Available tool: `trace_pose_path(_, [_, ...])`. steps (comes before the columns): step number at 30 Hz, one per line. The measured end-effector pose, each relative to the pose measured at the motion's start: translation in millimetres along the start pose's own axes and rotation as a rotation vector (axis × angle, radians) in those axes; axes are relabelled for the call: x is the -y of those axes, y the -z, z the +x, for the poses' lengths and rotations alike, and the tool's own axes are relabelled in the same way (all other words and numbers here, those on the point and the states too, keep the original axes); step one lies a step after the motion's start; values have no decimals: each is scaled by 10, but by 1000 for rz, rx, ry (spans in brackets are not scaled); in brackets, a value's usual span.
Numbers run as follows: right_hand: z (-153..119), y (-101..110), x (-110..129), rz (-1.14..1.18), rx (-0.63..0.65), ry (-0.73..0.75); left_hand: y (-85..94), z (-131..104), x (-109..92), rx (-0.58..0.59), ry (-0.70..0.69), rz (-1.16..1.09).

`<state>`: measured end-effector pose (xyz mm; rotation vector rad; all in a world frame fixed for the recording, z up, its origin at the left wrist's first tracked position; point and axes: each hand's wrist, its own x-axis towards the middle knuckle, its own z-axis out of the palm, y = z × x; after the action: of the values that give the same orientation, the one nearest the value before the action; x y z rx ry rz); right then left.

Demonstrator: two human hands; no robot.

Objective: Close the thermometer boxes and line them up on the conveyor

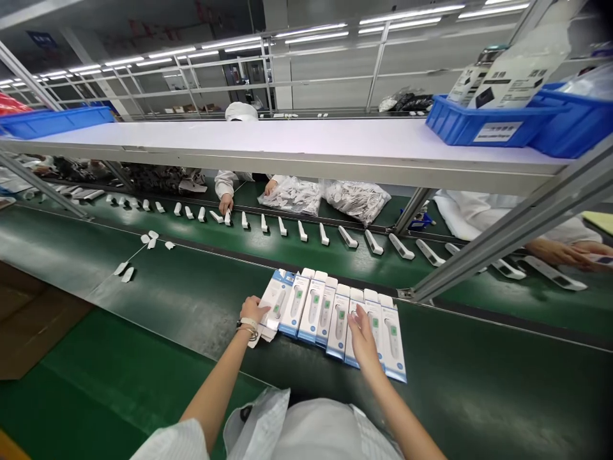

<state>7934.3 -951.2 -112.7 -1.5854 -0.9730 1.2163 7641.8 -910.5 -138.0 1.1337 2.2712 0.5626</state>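
A row of white-and-blue thermometer boxes (pixel 315 306), each printed with a device and a green display, lies fanned out on the dark green work surface (pixel 201 300). At the row's left end my left hand (pixel 253 311) is closed on the edge of the leftmost thermometer box (pixel 276 295); white flaps or further boxes stick out beneath it. My right hand (pixel 364 335) rests over boxes toward the right end, its fingers stretched out and partly covering them. The rightmost box (pixel 393 342) lies beside that hand.
Beyond the boxes, white handheld devices (pixel 348 237) line a green conveyor (pixel 220 239). Small white pieces (pixel 152 239) lie to the left. A shelf (pixel 268 144) with blue bins (pixel 498 121) crosses above; a metal post (pixel 479 236) stands right. Co-workers' hands (pixel 226 204) work across the belt.
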Motion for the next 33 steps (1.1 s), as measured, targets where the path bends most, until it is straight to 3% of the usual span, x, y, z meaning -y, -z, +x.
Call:
trace_pose_path(5, [-25,100,162,28,-59,24,315,-38,-48,-43,-29,-209])
trace_pose_path(7, [-47,85,276,72,-1,58,529,-112,-134,-34,-62,-345])
trace_pose_path(9, [-97,27,438,164,156,88,733,-264,-281,-2,-112,-479])
trace_pose_path(11, [-168,-58,642,317,410,109,861,-491,-480,117,-164,-649])
trace_pose_path(14, [-268,-183,951,506,807,129,853,-866,-791,476,-201,-926])
trace_pose_path(16, [-301,-233,1085,550,919,130,759,-1057,-939,663,-230,-951])
trace_pose_path(19, [-303,-246,1123,578,855,147,623,-1217,-1039,737,-395,-825])
trace_pose_path(22, [-301,-222,1063,560,731,172,553,-1326,-1072,679,-639,-599])
trace_pose_path(25, [-325,-202,1045,532,639,229,505,-1454,-1127,595,-759,-451])
trace_pose_path(28, [-351,-182,1082,485,558,251,447,-1553,-1195,552,-726,-491])
trace_pose_path(33, [-332,-149,1072,424,322,143,326,-1598,-1211,619,-496,-632])
